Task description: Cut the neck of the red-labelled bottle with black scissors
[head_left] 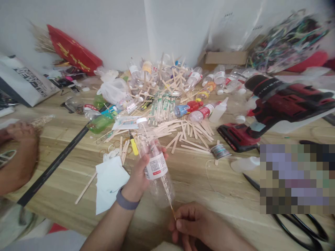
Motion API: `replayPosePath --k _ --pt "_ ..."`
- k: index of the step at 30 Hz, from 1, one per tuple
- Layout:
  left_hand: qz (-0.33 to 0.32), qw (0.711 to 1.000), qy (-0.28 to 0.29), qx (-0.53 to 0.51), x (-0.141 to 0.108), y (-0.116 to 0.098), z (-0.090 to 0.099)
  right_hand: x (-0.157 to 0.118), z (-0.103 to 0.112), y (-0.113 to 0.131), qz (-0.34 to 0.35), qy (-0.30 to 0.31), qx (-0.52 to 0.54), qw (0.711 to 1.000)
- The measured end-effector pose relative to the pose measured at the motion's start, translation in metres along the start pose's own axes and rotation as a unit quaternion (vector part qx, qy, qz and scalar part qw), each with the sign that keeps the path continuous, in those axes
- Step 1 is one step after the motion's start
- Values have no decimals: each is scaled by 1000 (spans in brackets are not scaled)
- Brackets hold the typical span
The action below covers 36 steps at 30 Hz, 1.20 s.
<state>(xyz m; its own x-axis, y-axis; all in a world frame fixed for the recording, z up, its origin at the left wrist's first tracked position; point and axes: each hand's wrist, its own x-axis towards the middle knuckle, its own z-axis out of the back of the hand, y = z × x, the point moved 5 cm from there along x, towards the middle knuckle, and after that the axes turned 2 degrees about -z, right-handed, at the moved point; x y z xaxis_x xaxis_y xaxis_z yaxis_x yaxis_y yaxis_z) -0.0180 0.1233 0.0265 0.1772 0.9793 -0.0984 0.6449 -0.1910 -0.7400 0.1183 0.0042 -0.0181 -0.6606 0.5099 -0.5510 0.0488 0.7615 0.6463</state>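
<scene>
A clear plastic bottle (157, 169) with a white cap and a white label is tilted in front of me. My left hand (138, 176) is wrapped round its middle, at the label. Below the bottle's base, my right hand (195, 223) pinches the brownish end of a thin stick (172, 209). The stick lines up with the inside of the bottle and seems to run into it through the base; the exact entry spot is blurred. Close to the bottle lie a yellow-handled tool (134, 146) and white paper (108, 184).
Wooden sticks (193, 130), several plastic bottles (202, 113) and a white plastic bag (113, 90) crowd the table's back. To the right are a red-black power drill (277, 104), a wire spool (221, 151) and black scissors (300, 226). Another person's hand (22, 134) is at left.
</scene>
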Motion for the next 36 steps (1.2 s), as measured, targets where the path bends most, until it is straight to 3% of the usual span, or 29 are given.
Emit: replayPosePath --k 5,12,22,27,36 --pt "6 1000 3 -2 0 0 -3 4 5 -4 1 -41 -4 999" --pt "-21 1000 -13 -8 3 -7 -1 0 0 2 24 -2 -7 1000" --pt "4 1000 3 -16 1 -4 -5 2 6 -4 24 -29 -4 999" --pt "-7 1000 -5 -23 2 -6 -4 -1 0 6 55 3 28 998" --pt "-6 1000 -19 -12 3 -5 -2 -1 2 -2 13 -4 -20 1000"
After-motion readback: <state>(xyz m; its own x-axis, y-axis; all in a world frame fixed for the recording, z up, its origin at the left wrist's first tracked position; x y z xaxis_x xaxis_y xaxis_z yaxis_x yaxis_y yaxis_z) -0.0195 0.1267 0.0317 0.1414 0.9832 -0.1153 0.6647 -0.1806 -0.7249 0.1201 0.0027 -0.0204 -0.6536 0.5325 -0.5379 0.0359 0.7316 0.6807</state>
